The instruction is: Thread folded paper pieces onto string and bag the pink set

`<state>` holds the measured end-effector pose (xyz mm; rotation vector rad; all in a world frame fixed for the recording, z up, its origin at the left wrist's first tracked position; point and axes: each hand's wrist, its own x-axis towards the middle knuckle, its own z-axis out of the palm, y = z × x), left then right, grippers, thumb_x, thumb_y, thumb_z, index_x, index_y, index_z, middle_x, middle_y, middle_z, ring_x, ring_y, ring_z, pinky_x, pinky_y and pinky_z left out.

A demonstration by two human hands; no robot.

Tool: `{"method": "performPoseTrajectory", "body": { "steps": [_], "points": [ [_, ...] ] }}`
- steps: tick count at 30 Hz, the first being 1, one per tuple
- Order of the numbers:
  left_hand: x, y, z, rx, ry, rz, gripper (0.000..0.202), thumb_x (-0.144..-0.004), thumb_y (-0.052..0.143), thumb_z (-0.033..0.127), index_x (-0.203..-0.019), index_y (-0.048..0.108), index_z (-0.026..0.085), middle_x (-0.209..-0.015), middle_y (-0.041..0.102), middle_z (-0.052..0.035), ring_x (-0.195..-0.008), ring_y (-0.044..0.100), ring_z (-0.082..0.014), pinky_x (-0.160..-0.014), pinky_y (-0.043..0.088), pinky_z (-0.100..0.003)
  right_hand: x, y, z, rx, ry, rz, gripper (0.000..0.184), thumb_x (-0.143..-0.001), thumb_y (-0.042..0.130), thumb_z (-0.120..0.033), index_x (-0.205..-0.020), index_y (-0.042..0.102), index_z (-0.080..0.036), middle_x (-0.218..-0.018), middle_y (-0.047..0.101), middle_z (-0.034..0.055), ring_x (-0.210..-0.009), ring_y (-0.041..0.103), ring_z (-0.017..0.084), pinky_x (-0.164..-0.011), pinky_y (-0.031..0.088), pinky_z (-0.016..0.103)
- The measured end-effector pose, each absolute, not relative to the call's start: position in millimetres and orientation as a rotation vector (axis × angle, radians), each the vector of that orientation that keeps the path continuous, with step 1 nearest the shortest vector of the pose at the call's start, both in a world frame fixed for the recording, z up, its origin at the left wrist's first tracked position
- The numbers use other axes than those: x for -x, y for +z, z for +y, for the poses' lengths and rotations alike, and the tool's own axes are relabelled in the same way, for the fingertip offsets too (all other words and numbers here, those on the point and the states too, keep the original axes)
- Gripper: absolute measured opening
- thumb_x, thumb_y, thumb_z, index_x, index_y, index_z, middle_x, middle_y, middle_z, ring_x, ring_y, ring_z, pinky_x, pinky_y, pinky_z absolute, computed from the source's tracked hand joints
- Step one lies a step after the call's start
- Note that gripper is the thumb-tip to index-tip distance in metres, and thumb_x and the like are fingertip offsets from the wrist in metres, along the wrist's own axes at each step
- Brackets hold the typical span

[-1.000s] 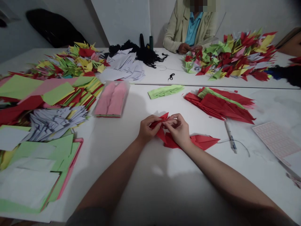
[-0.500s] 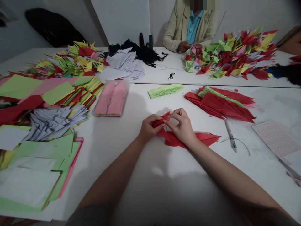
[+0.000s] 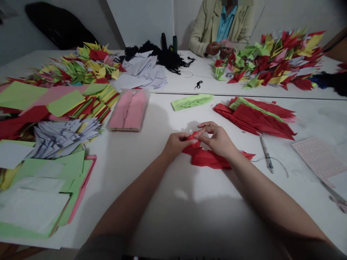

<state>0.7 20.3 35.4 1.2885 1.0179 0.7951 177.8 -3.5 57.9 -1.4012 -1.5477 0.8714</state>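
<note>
A small piece of folded red paper [image 3: 194, 137] is pinched between the fingertips of both hands, in the middle of the white table [image 3: 162, 202]. My left hand [image 3: 175, 145] grips it from the left with the thumb on top. From the right, my right hand [image 3: 215, 139] pinches its edge between thumb and forefinger, other fingers extended. More folded red paper shapes [image 3: 210, 160] lie just under and beside the right wrist, partly hidden by it. A dark thread [image 3: 282, 167] trails from their right end past a white pen [image 3: 267, 155].
Folded red sheets [image 3: 255, 117] and a light green bundle [image 3: 192, 102] lie beyond my hands. A pink paper pack [image 3: 128, 110] and coloured paper stacks [image 3: 51, 180] stand left. A printed sheet [image 3: 320, 159] lies right. Across the table, a co-worker [image 3: 222, 29] handles pink paper beside heaped folded paper [image 3: 271, 63].
My right hand's fingers have straightened somewhat, and the held red paper has been turned between the fingertips. My left hand has shifted slightly right. The co-worker's pink paper has risen a little.
</note>
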Motion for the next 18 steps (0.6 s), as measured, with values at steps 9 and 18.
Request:
{"method": "performPoseTrajectory", "body": {
  "steps": [9, 18],
  "points": [
    [2, 37, 20, -1.146, 0.638, 0.931, 0.028, -0.062, 0.084, 0.038, -0.075, 0.074, 0.016, -0.063, 0.063, 0.0023, -0.058, 0.052, -0.0093, -0.059, 0.038, -0.024, -191, 73, -5, 1.384, 1.18, -1.632, 0.018, -0.083, 0.066, -0.036, -0.076, 0.071, -0.021, -0.11, 0.07, 0.0058, -0.089, 0.065, 0.021, -0.071, 0.051, 0.034],
    [2, 34, 21, -1.151, 0.567, 0.907, 0.026, -0.06, 0.085, 0.036, -0.072, 0.074, 0.016, -0.063, 0.065, 0.0006, -0.057, 0.053, -0.0091, -0.057, 0.038, -0.024, -201, 82, -5, 1.319, 1.119, -1.893, 0.016, -0.085, 0.062, -0.03, -0.09, 0.076, -0.022, -0.093, 0.075, 0.0033, -0.082, 0.066, 0.019, -0.076, 0.052, 0.033]
  ]
}}
